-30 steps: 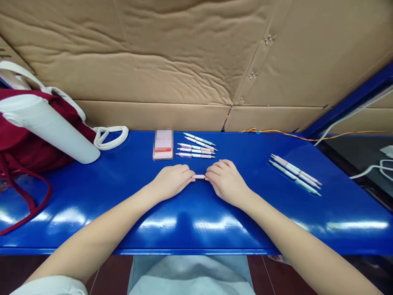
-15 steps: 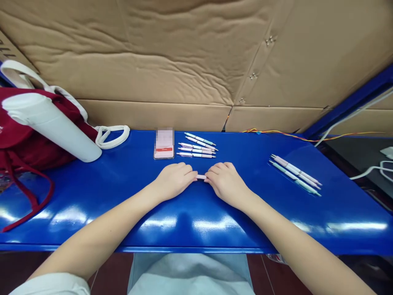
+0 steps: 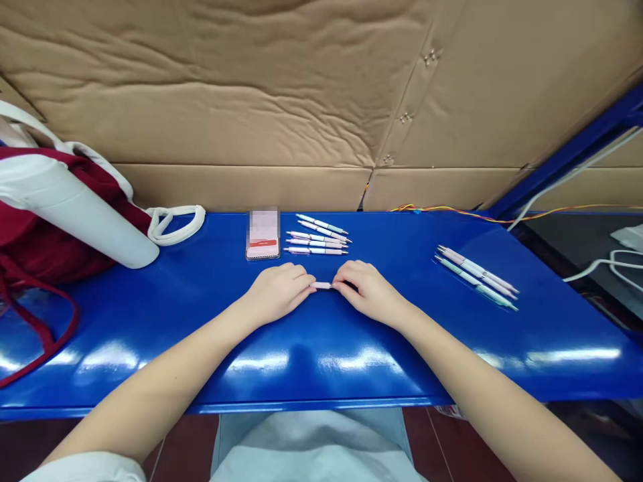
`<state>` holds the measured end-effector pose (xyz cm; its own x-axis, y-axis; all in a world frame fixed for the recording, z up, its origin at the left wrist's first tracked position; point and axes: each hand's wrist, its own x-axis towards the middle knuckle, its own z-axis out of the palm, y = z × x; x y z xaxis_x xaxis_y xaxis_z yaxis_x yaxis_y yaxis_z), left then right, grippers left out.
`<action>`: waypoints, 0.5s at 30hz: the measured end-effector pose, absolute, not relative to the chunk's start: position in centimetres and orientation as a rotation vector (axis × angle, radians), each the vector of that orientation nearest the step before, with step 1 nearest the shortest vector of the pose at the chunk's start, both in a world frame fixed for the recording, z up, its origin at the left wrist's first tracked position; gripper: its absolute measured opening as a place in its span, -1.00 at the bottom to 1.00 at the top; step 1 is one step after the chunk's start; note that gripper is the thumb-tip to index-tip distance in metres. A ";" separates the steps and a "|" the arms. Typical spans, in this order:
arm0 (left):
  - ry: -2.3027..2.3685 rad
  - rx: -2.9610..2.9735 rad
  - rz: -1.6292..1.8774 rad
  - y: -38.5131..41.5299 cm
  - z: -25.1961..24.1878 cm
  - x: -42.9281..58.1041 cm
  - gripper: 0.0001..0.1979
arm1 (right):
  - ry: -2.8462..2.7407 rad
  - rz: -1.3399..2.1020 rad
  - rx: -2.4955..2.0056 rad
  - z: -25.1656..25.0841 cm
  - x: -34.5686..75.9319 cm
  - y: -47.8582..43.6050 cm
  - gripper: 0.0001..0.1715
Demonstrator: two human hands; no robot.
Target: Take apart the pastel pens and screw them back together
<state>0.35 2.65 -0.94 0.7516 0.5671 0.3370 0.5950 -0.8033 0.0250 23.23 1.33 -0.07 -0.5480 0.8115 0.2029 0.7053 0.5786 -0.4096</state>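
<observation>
While palm-down, both hands (image 3: 278,292) pinch a pink pen barrel (image 3: 320,285).

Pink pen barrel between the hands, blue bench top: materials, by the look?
The pink pen barrel looks like moulded plastic: smooth, soft sheen, though it is small and hard to confirm. The blue bench top looks like gloss-painted sheet metal, going by the even colour and sharp light streaks; the base under the paint can't be confirmed.

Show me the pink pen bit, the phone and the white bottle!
Pink pen piece (image 3: 320,285), head view, on its middle.
Phone (image 3: 262,234), head view, on its blurred screen.
White bottle (image 3: 80,214), head view, on its side.
</observation>
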 end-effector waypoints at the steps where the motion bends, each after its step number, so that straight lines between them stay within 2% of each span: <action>1: -0.956 -2.862 -0.515 2.7 -1.0 0.3 -0.69 | -2.428 0.425 -1.233 -0.2 23.2 1.4 -0.82; 3: -0.967 -2.865 -0.548 2.7 -1.2 0.3 -0.70 | -2.387 0.463 -1.242 -0.2 23.1 1.3 -0.89; 8: -1.027 -2.870 -0.610 2.7 -1.5 0.3 -0.73 | -2.392 0.439 -1.208 -0.1 22.8 1.0 -0.83; 10: -1.039 -2.881 -0.600 2.6 -1.4 0.3 -0.74 | -2.363 0.421 -1.221 -0.1 22.8 1.0 -0.87; 13: -1.043 -2.883 -0.595 2.6 -1.2 0.3 -0.74 | -2.308 0.413 -1.230 -0.2 22.8 1.1 -0.76; 15: -1.027 -2.874 -0.592 2.5 -1.2 0.3 -0.72 | -2.333 0.428 -1.204 -0.3 22.9 1.1 -0.83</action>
<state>0.34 2.53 -1.18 0.7092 0.6046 0.3626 0.6170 -0.7811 0.0955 22.86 1.08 -0.26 -0.4996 0.8235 0.2688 0.6744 0.5645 -0.4760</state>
